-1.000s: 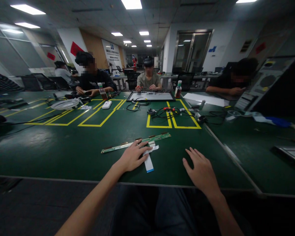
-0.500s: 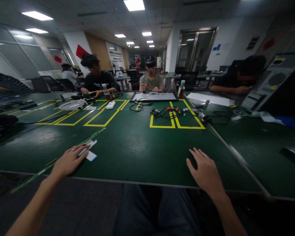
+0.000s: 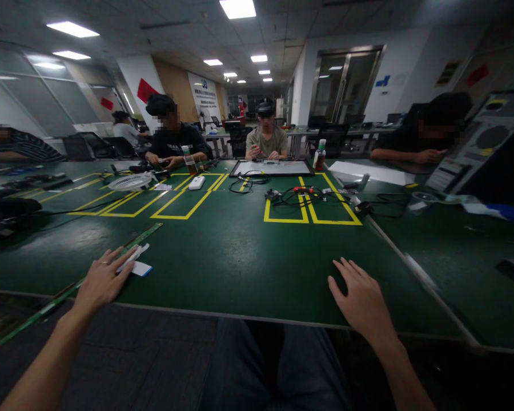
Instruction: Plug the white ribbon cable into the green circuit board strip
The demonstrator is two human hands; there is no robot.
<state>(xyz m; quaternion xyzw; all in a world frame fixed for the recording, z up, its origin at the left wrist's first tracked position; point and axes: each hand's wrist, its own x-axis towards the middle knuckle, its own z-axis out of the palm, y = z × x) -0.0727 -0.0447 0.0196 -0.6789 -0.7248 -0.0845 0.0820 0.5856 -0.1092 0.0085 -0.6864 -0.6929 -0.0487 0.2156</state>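
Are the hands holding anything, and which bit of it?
The left hand lies over the middle of the green strip, by the white ribbon; gripping or just pressing, I can't tell. The right hand holds nothing.

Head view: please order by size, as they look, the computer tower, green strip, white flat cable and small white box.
1. Computer tower
2. Green strip
3. White flat cable and small white box: unsure; the cable lies nearer, partly hidden by the left hand.
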